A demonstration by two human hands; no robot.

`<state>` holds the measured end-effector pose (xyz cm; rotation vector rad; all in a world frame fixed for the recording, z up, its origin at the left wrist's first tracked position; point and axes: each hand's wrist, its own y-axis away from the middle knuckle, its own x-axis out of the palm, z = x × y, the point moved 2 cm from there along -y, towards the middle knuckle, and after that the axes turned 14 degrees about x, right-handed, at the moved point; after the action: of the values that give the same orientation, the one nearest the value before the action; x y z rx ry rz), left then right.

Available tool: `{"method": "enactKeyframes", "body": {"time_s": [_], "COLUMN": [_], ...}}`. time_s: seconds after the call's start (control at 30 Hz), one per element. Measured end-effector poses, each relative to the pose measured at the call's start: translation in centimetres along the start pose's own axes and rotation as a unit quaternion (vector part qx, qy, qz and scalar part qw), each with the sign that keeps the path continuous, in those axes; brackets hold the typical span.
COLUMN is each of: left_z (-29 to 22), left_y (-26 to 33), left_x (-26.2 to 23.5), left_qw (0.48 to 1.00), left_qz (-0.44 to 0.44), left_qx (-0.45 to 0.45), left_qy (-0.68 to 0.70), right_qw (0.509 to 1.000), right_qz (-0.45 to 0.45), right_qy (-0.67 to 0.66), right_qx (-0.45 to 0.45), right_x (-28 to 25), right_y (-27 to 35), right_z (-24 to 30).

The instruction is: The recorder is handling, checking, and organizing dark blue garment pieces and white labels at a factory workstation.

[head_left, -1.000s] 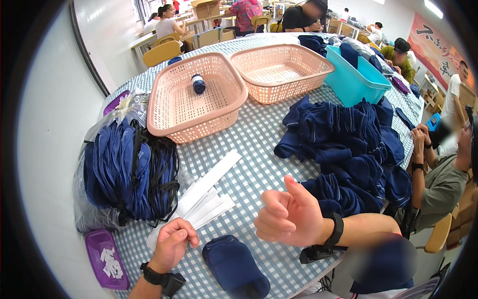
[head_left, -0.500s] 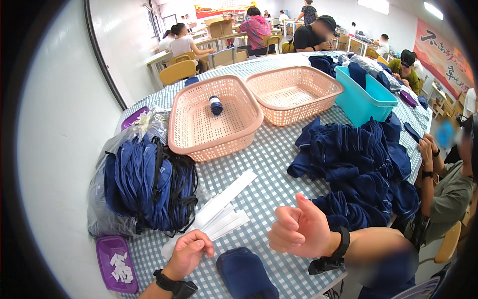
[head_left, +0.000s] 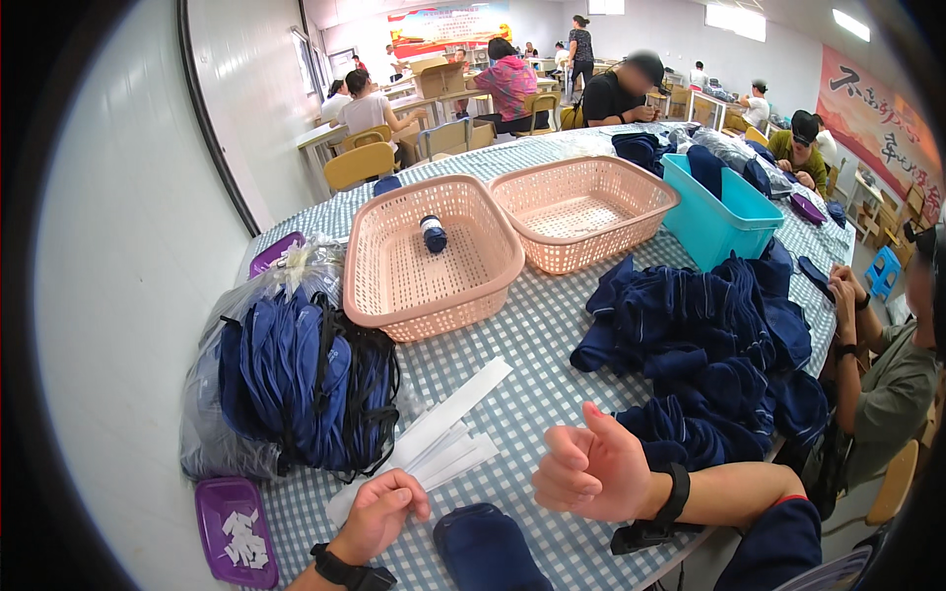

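Note:
My left hand [head_left: 382,507] hovers near the front of the table with its fingers loosely curled in and the thumb against them. Nothing shows in it. Beside it, to the right, a dark blue folded cloth piece [head_left: 490,550] with rounded corners lies on the table. My right hand [head_left: 596,468] is raised to the right of that piece, fingers half bent and thumb up and apart, holding nothing visible. White paper strips [head_left: 448,433] lie fanned out just beyond my left hand. A large heap of dark blue cloth pieces [head_left: 700,335] spreads beyond my right hand.
A plastic bag with blue strapped items [head_left: 291,384] stands at the left, near a purple tray of white slips [head_left: 236,485]. Two pink baskets [head_left: 503,286] [head_left: 662,225] and a turquoise bin [head_left: 749,243] stand farther back. A co-worker [head_left: 887,369] sits at the right.
The view has tilted up slightly, so the table and its things sit lower in the picture. Both hands keep about the same pose and place over the table.

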<state>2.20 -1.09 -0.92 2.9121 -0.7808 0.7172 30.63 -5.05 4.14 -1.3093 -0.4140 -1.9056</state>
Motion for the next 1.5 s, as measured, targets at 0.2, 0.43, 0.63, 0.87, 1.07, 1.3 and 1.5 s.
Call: {"method": "enactKeyframes", "body": {"time_s": [0.2, 0.43, 0.63, 0.87, 1.07, 1.3, 1.5], "left_z": [-0.03, -0.15, -0.17, -0.14, -0.23, -0.04, -0.05], "left_y": [0.05, -0.02, 0.04, 0.01, -0.05, -0.01, -0.03], "left_x": [-0.02, 0.4, 0.24, 0.17, 0.39, 0.19, 0.26], "left_qw": [1.0, 0.999, 1.0, 1.0, 1.0, 1.0, 1.0], "left_qz": [0.001, -0.031, -0.011, -0.001, -0.005, -0.004, -0.004], "left_qx": [0.003, -0.002, -0.002, 0.001, 0.002, 0.004, 0.008], "left_qy": [0.002, -0.016, -0.005, -0.001, -0.002, 0.006, 0.007], "right_qw": [1.0, 1.0, 1.0, 1.0, 1.0, 1.0, 1.0], "right_qz": [-0.005, -0.008, -0.01, -0.014, -0.015, -0.011, -0.015], "right_qy": [0.0, 0.003, 0.003, 0.005, 0.004, -0.009, -0.011], "right_qx": [0.004, 0.004, 0.007, 0.006, 0.007, 0.009, 0.008], "right_x": [0.12, 0.03, 0.24, 0.15, 0.2, 0.16, 0.15], "right_y": [0.02, 0.0, 0.08, 0.03, 0.08, -0.05, -0.05], "right_z": [-0.06, -0.08, 0.01, -0.08, -0.12, -0.18, -0.29]}}
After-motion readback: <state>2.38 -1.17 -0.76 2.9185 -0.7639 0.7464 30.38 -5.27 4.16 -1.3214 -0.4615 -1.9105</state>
